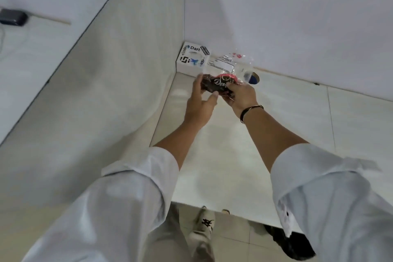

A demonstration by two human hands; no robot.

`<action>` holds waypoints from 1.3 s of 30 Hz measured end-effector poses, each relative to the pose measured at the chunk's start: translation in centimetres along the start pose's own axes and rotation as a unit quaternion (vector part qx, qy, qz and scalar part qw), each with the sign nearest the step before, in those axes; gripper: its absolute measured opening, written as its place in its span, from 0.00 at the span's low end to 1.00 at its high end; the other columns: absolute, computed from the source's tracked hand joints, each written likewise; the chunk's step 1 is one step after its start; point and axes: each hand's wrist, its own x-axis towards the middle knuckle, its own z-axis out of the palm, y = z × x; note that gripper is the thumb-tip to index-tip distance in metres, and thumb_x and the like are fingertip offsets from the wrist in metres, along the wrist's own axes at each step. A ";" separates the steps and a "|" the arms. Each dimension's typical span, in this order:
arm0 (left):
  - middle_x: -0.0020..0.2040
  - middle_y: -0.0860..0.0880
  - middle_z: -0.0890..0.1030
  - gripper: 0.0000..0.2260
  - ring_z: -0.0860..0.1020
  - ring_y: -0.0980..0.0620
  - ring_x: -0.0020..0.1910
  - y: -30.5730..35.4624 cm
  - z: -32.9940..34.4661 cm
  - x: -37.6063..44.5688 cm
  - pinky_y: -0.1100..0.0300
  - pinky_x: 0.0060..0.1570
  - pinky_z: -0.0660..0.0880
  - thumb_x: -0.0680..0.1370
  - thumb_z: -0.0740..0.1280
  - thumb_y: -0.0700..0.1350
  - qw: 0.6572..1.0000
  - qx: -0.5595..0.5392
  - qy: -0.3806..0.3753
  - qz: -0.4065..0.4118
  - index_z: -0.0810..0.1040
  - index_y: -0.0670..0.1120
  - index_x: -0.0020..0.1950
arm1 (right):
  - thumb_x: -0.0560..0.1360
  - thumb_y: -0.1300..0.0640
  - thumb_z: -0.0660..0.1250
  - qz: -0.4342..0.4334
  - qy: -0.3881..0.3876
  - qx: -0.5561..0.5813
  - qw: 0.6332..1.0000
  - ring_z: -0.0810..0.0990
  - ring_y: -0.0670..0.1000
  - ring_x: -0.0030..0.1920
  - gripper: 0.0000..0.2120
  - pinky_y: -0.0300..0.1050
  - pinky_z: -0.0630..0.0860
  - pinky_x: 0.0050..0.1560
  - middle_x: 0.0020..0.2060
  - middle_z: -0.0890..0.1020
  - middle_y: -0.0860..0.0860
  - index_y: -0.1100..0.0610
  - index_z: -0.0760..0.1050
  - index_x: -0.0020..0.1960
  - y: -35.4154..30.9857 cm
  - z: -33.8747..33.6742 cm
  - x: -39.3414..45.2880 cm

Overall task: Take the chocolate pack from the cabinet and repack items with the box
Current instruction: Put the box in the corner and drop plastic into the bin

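A dark brown chocolate pack (217, 85) with white lettering and a red edge is held over the pale cabinet shelf (223, 166), near its back left corner. My left hand (201, 102) grips the pack's left end. My right hand (242, 95) holds its right end, a dark bracelet on the wrist. Behind the pack, a crumpled clear plastic bag (231, 64) with red and dark print rises up. A white box (192, 58) covered in stickers stands in the corner, touching the left wall.
A blue round object (254, 78) lies partly hidden behind the bag. The white back wall (297, 27) and the left side panel (119, 83) close in the shelf. Below its front edge I see tiled floor, a shoe (204, 229) and a dark object (291, 244).
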 end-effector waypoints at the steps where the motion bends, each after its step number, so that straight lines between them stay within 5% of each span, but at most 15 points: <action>1: 0.68 0.49 0.78 0.36 0.83 0.46 0.61 -0.2 -0.3 -1.5 0.44 0.62 0.80 0.75 0.68 0.62 0.999 -0.010 0.033 -0.017 0.54 0.67 0.78 | 0.78 0.68 0.68 0.002 -0.005 0.017 1.000 0.84 0.58 0.51 0.17 0.47 0.83 0.46 0.52 0.83 0.60 0.66 0.75 0.67 0.4 -1.2 -1.1; 3: 0.67 0.47 0.77 0.42 0.86 0.47 0.53 -0.7 -1.3 -4.0 0.45 0.58 0.82 0.72 0.70 0.68 0.991 -0.049 0.082 -0.095 0.49 0.66 0.79 | 0.78 0.70 0.68 0.021 -0.038 0.034 0.998 0.82 0.57 0.51 0.18 0.44 0.83 0.42 0.54 0.82 0.61 0.67 0.74 0.68 1.4 -3.3 -4.7; 5: 0.67 0.43 0.78 0.44 0.85 0.46 0.53 -1.0 -2.5 -6.4 0.46 0.52 0.84 0.72 0.75 0.62 0.976 -0.105 0.049 -0.186 0.57 0.51 0.80 | 0.79 0.69 0.67 0.050 -0.091 0.016 0.994 0.81 0.55 0.51 0.16 0.42 0.83 0.40 0.54 0.82 0.59 0.64 0.76 0.67 3.1 -5.3 -8.6; 8: 0.64 0.39 0.80 0.27 0.84 0.44 0.54 -1.9 -4.0 -10.7 0.54 0.40 0.85 0.73 0.79 0.43 0.969 -0.125 -0.011 -0.211 0.74 0.40 0.69 | 0.79 0.62 0.69 0.074 -0.122 -0.027 0.989 0.83 0.55 0.51 0.09 0.45 0.84 0.45 0.52 0.84 0.56 0.59 0.77 0.59 5.5 -8.4 -14.7; 10: 0.59 0.41 0.82 0.16 0.84 0.47 0.49 -2.4 -4.7 -13.8 0.57 0.36 0.82 0.74 0.76 0.37 0.975 -0.087 -0.021 -0.203 0.78 0.42 0.61 | 0.78 0.62 0.69 0.062 -0.088 -0.023 0.994 0.82 0.57 0.48 0.03 0.47 0.84 0.46 0.48 0.83 0.56 0.57 0.76 0.49 7.3 -10.5 -18.5; 12: 0.51 0.43 0.82 0.10 0.83 0.48 0.45 -3.3 -5.3 -16.8 0.55 0.38 0.83 0.76 0.73 0.34 0.976 -0.059 -0.042 -0.206 0.77 0.45 0.53 | 0.78 0.64 0.70 0.026 -0.053 -0.054 0.997 0.80 0.56 0.44 0.07 0.46 0.83 0.44 0.44 0.82 0.55 0.55 0.77 0.43 9.4 -12.6 -22.0; 16: 0.45 0.38 0.81 0.10 0.82 0.42 0.41 -6.1 -6.2 -22.4 0.40 0.52 0.83 0.77 0.69 0.32 0.967 -0.041 -0.120 -0.221 0.77 0.46 0.43 | 0.77 0.71 0.68 -0.032 0.026 -0.084 0.996 0.78 0.55 0.37 0.10 0.44 0.79 0.39 0.41 0.82 0.59 0.57 0.79 0.48 13.6 -15.0 -28.6; 19: 0.41 0.40 0.81 0.12 0.80 0.48 0.31 -7.6 -6.4 -27.6 0.48 0.43 0.80 0.77 0.68 0.31 0.961 -0.021 -0.174 -0.216 0.78 0.47 0.40 | 0.76 0.79 0.60 -0.055 0.082 -0.023 0.995 0.81 0.52 0.35 0.15 0.40 0.79 0.34 0.40 0.82 0.58 0.62 0.78 0.46 16.9 -16.8 -34.5; 22: 0.42 0.43 0.83 0.11 0.80 0.46 0.37 -8.9 -5.0 -32.7 0.46 0.50 0.82 0.78 0.65 0.31 0.948 -0.067 -0.164 -0.264 0.78 0.46 0.41 | 0.77 0.80 0.57 -0.048 0.152 0.026 0.987 0.80 0.52 0.38 0.17 0.39 0.82 0.38 0.38 0.81 0.58 0.64 0.76 0.38 20.8 -18.9 -40.2; 25: 0.41 0.45 0.78 0.07 0.76 0.49 0.35 -10.2 -2.4 -36.4 0.54 0.41 0.78 0.81 0.62 0.36 0.945 -0.046 -0.133 -0.295 0.79 0.45 0.50 | 0.78 0.76 0.62 -0.016 0.238 0.080 0.968 0.82 0.55 0.42 0.13 0.44 0.84 0.49 0.38 0.80 0.60 0.65 0.77 0.38 23.5 -21.6 -44.1; 28: 0.38 0.46 0.76 0.08 0.74 0.50 0.34 -11.0 1.4 -39.7 0.58 0.37 0.75 0.79 0.62 0.37 0.942 0.007 -0.171 -0.289 0.77 0.47 0.43 | 0.71 0.65 0.71 -0.003 0.270 0.014 0.963 0.82 0.55 0.49 0.08 0.50 0.78 0.61 0.41 0.83 0.59 0.60 0.84 0.34 26.1 -26.1 -46.7; 31: 0.40 0.46 0.78 0.08 0.78 0.49 0.36 -12.4 6.6 -41.8 0.57 0.39 0.77 0.78 0.63 0.36 0.929 0.028 -0.225 -0.292 0.77 0.47 0.44 | 0.70 0.55 0.68 0.021 0.275 -0.058 0.960 0.73 0.50 0.40 0.10 0.47 0.70 0.47 0.35 0.76 0.51 0.53 0.79 0.31 28.6 -30.7 -47.5; 34: 0.47 0.45 0.82 0.04 0.81 0.50 0.39 -14.8 12.0 -42.3 0.57 0.40 0.79 0.81 0.64 0.40 0.918 0.046 -0.269 -0.287 0.78 0.46 0.53 | 0.74 0.59 0.64 0.042 0.283 -0.146 0.947 0.62 0.48 0.31 0.16 0.44 0.58 0.34 0.27 0.65 0.46 0.51 0.65 0.29 30.0 -34.9 -46.1; 39: 0.51 0.45 0.84 0.05 0.82 0.49 0.42 -21.3 21.9 -40.0 0.55 0.43 0.80 0.81 0.64 0.42 0.908 0.085 -0.292 -0.290 0.79 0.48 0.54 | 0.72 0.54 0.66 0.071 0.300 -0.233 0.922 0.64 0.53 0.32 0.14 0.47 0.61 0.36 0.27 0.68 0.51 0.60 0.70 0.32 35.1 -43.7 -38.9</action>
